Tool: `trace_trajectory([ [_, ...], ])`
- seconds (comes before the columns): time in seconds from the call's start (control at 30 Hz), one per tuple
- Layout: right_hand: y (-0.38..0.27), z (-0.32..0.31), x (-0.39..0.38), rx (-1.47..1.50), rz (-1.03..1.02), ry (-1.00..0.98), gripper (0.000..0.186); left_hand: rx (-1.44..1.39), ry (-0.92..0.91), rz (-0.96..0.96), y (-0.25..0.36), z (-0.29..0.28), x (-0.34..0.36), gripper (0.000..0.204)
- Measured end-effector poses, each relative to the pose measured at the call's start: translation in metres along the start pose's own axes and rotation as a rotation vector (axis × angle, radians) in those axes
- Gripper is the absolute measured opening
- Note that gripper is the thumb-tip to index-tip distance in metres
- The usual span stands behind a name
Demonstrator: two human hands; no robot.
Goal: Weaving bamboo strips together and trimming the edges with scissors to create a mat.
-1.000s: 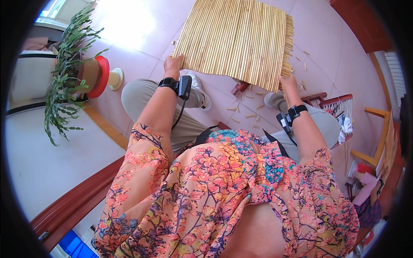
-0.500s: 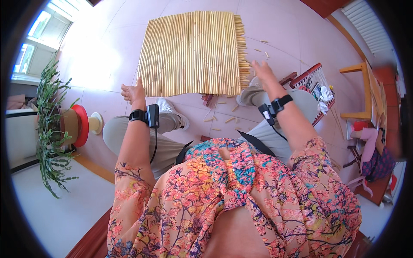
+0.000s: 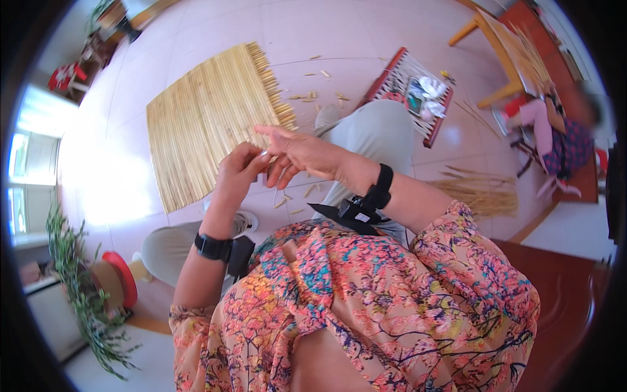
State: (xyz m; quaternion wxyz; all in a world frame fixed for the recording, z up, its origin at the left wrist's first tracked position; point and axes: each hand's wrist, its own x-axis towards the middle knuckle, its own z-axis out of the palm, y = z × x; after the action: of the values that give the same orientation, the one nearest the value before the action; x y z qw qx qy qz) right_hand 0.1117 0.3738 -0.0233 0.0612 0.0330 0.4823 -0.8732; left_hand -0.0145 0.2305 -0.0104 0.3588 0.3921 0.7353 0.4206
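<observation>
In front of my body, both hands meet over the near right edge of a mat of pale yellow reed stalks (image 3: 202, 111). My left hand (image 3: 236, 175) is closed, thumb and fingers pinched together; a tiny whitish spot shows at the fingertips, too small to name. Touching or nearly touching it is my right hand (image 3: 304, 154), its fingers apart, one stretched to the left and the others loosely bent. The mat lies on the floor, with uneven stalk ends along its right side.
Short cut stalk pieces (image 3: 325, 74) lie scattered on the tiled floor. To the right are a red rack strung with white cords (image 3: 428, 134), a wooden table (image 3: 496, 39) and loose straw (image 3: 483, 193). Another person (image 3: 567, 144) sits at far right. A potted plant (image 3: 75, 281) stands left.
My hands have left the two sides of the mat and come together in front of me. The view has turned, so the mat now appears further left and tilted.
</observation>
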Motion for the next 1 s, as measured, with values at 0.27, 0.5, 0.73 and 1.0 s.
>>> trace_trajectory([
  [0.27,-0.007,0.006,-0.035,0.212,-0.063,-0.091,0.067,0.099,-0.045,0.084,0.027,0.012,-0.017,0.016],
  [0.5,-0.018,-0.010,-0.046,-0.548,-0.360,0.180,0.035,-0.117,-0.185,-0.029,0.037,-0.003,-0.020,0.018],
  [0.73,-0.023,0.004,-0.052,-0.885,-0.781,0.322,0.032,-0.551,-0.372,-0.090,0.069,0.020,-0.001,0.035],
  [1.0,-0.057,-0.063,-0.111,-0.573,-0.319,0.746,0.018,0.137,-0.248,0.006,0.038,0.019,0.030,0.050],
])
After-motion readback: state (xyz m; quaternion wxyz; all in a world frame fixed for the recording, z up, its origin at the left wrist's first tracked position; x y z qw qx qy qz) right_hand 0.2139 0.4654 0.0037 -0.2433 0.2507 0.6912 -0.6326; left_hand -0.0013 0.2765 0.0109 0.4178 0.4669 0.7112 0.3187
